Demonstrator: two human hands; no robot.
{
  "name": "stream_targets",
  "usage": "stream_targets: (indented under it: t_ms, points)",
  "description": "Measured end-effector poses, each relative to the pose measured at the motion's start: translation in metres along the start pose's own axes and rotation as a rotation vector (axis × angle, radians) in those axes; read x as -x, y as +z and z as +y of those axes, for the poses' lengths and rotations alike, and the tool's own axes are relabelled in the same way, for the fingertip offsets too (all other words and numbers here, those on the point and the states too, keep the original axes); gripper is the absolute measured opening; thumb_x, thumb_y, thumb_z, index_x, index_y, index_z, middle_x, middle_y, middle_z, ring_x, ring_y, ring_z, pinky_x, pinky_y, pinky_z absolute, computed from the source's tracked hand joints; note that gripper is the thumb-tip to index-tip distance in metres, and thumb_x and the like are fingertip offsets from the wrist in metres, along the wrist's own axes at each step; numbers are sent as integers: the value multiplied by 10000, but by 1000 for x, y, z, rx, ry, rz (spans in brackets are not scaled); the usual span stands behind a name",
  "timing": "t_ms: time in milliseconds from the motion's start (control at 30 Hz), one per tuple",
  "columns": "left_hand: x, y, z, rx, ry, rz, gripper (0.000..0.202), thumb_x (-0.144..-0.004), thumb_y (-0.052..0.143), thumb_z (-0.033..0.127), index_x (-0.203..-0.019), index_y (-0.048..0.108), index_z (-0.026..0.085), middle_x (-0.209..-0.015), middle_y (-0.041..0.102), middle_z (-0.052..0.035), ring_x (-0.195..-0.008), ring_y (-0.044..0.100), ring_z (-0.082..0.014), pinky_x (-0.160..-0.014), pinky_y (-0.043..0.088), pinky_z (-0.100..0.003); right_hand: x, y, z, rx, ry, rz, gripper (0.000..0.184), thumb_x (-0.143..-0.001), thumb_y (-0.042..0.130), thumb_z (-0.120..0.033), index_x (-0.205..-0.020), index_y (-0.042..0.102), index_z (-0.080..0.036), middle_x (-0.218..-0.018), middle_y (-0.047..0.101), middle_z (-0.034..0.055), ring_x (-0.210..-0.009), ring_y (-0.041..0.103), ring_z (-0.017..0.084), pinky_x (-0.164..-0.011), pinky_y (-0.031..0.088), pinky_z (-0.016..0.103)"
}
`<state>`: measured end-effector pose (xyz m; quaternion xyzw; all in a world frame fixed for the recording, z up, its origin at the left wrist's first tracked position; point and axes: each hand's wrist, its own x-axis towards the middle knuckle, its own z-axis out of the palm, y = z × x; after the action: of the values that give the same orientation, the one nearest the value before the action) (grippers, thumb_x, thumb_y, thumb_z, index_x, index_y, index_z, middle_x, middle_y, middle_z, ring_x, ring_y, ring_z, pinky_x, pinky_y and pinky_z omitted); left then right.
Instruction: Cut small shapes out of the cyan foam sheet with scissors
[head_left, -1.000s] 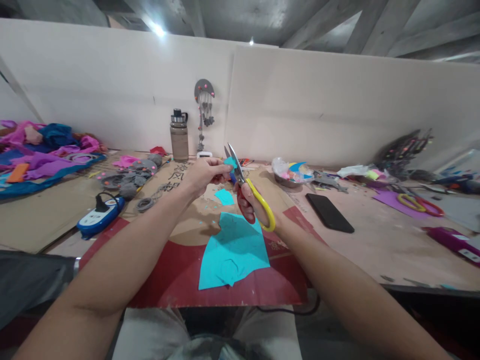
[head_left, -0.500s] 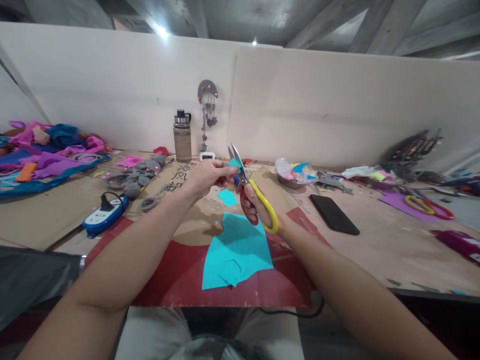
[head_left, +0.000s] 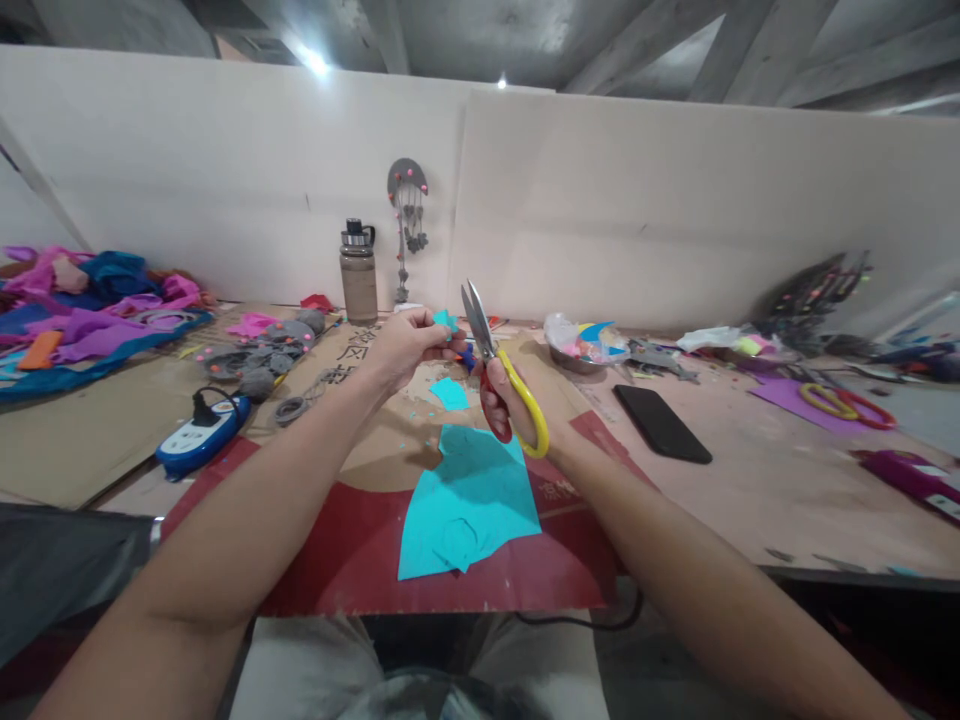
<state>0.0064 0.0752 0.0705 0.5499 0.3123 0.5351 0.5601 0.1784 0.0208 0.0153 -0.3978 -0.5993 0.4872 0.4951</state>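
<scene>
Between the fingertips of my left hand [head_left: 417,345] is a small turquoise felt-like piece [head_left: 445,320] with pointed edges. My right hand [head_left: 517,400] is wrapped round scissors [head_left: 480,325] with one red and one yellow handle; their blades point up and away, nearly closed, just right of the small piece and apart from it. Below my hands a large turquoise sheet [head_left: 480,500] lies on red and brown cardboard [head_left: 330,560], with an outline marked near its lower edge. A smaller turquoise scrap [head_left: 450,393] and tiny clippings lie beyond it.
A bottle [head_left: 359,275] stands by the wall. At left are a blue power strip [head_left: 201,435], grey felt pieces [head_left: 262,360] and a colourful fabric pile [head_left: 97,300]. To the right lie a black phone [head_left: 662,423], a bowl [head_left: 581,350] and a second pair of scissors [head_left: 847,402].
The scissor blades have come off the small turquoise piece and closed further. My left hand has moved slightly left with the piece. The whole view has shifted a little.
</scene>
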Motion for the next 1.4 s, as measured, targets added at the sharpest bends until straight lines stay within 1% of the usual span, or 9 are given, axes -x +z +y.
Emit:
stream_targets:
  t_ms: [100, 200, 300, 400, 500, 667, 800, 933, 1400]
  points:
    - [-3, -4, -1, -41, 28, 16, 271, -644, 782, 109, -656, 516, 164, -709, 704, -26, -596, 644, -105, -610, 507, -240, -4, -3, 5, 107, -88, -2, 590, -840, 559, -817, -865, 454, -237, -578, 434, -63, -407, 392, 87, -361, 325, 242]
    - [-5, -8, -3, -98, 66, 13, 278, -620, 787, 110, -669, 521, 175, -627, 653, 13, -535, 590, -84, -557, 460, -208, -11, -5, 13, 104, -135, 11, 601, -823, 562, -834, -913, 481, -245, -570, 402, -73, -410, 360, 89, -364, 296, 247]
    - [-7, -9, -6, -129, 82, -21, 236, -599, 777, 117, -707, 576, 175, -620, 640, 22, -518, 557, -75, -520, 419, -192, -17, -6, 18, 59, -118, 46, 614, -805, 565, -846, -933, 473, -252, -568, 382, -85, -399, 351, 91, -354, 289, 252]
    - [-7, -8, -5, -113, 56, -53, 189, -593, 758, 143, -658, 582, 168, -578, 606, 21, -490, 513, -66, -489, 390, -190, -18, -8, 17, 47, -109, 39, 617, -801, 566, -846, -938, 466, -253, -579, 392, -93, -390, 344, 85, -351, 302, 250]
    - [-6, -8, -3, -81, 25, -52, 191, -589, 735, 158, -598, 544, 167, -545, 576, 16, -488, 506, -68, -489, 393, -189, -15, -9, 14, 90, -134, -36, 591, -834, 542, -828, -924, 458, -250, -570, 408, -92, -388, 358, 84, -363, 296, 245]
    - [-6, -10, 0, -42, 7, -63, 209, -594, 716, 185, -604, 508, 177, -577, 611, -13, -492, 533, -85, -482, 406, -200, -5, -8, 4, 195, -119, -160, 564, -889, 470, -807, -895, 435, -244, -519, 420, -90, -386, 383, 94, -399, 317, 250]
    - [-6, -9, 4, -76, 16, -49, 220, -583, 693, 146, -570, 476, 180, -518, 536, 12, -465, 478, -65, -451, 347, -181, -1, -6, -2, 209, -103, -168, 546, -901, 461, -788, -879, 399, -246, -534, 411, -87, -403, 385, 90, -414, 335, 245]
    - [-6, -9, 6, -92, 21, -50, 207, -581, 677, 136, -561, 476, 180, -515, 505, 20, -468, 459, -59, -447, 331, -180, -3, -6, 1, 199, -80, -153, 559, -876, 484, -799, -885, 413, -245, -565, 410, -82, -404, 362, 82, -400, 326, 246]
    - [-8, -13, 4, -111, -4, -43, 159, -592, 652, 111, -541, 508, 159, -546, 554, -3, -460, 473, -61, -459, 381, -194, -1, -7, 0, 170, -50, -179, 515, -893, 526, -744, -925, 470, -233, -614, 389, -87, -416, 363, 68, -361, 328, 223]
